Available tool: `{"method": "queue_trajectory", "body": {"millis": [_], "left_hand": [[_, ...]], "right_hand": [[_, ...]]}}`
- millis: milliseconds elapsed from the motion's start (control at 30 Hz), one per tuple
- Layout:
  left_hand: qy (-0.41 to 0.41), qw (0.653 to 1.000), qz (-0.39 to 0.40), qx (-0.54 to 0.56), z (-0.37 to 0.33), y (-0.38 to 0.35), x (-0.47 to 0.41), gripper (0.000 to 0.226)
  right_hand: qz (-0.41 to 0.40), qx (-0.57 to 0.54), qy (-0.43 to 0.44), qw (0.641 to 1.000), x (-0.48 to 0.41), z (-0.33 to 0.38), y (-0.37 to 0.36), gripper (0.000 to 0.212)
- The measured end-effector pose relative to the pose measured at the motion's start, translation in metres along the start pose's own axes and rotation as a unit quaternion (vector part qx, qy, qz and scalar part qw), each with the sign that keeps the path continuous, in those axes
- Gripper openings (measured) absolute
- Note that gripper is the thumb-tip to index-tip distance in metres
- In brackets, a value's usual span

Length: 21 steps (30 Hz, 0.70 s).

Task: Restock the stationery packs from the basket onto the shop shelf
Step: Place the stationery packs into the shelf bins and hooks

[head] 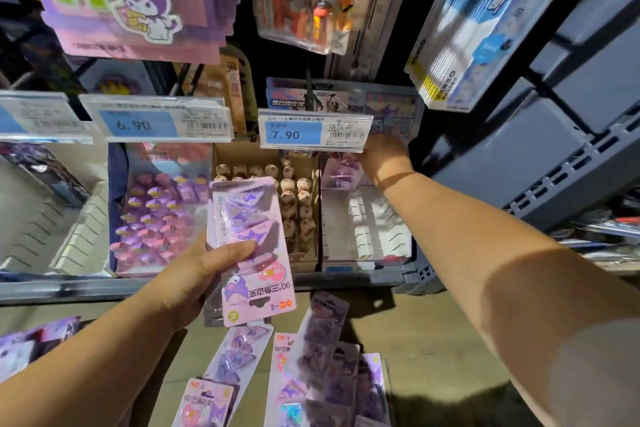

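Observation:
My left hand [201, 274] grips a small stack of pink stationery packs [254, 253] with a purple cartoon figure, held upright in front of the shelf. My right hand [382, 158] reaches up behind the 7.90 price tag [315, 130], its fingers hidden there next to a purple pack [337, 172] that hangs at the hook. Whether it grips that pack cannot be seen. Several more of the same packs [311, 367] lie below on a brown cardboard surface [433, 340]. No basket is visible.
A shelf tray [367, 218] with white dividers sits under my right hand. Left of it stand a carton of small round figures [298, 198] and a box of purple erasers [156, 215]. Hanging goods crowd above; a blue pack [485, 21] juts out top right.

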<state>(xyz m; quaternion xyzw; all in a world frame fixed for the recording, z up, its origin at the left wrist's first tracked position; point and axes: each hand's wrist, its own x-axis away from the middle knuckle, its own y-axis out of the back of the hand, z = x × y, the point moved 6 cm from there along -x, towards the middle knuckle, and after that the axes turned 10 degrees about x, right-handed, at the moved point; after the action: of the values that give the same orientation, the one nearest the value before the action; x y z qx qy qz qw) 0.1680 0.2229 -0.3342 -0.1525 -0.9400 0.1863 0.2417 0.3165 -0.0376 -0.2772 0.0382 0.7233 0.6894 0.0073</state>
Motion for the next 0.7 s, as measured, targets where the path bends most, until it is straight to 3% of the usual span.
{"method": "queue_trajectory", "body": {"millis": [200,300,567,700], "left_hand": [[0.006,1.0,0.0,-0.01,0.0,-0.003,0.001,0.103],[0.011,1.0,0.01,-0.002,-0.001,-0.005,0.002,0.078],[0.015,1.0,-0.011,-0.008,0.004,-0.005,-0.003,0.105],[0.018,1.0,-0.016,0.001,0.004,-0.005,-0.004,0.105]], "right_hand": [[-0.006,-0.029,0.012,0.999,-0.002,-0.006,-0.004,0.032],[-0.007,-0.037,0.017,0.999,-0.001,-0.006,-0.005,0.032],[0.002,-0.042,0.017,0.999,-0.001,-0.005,-0.023,0.029],[-0.032,-0.083,-0.004,0.996,-0.005,-0.004,-0.029,0.028]]}}
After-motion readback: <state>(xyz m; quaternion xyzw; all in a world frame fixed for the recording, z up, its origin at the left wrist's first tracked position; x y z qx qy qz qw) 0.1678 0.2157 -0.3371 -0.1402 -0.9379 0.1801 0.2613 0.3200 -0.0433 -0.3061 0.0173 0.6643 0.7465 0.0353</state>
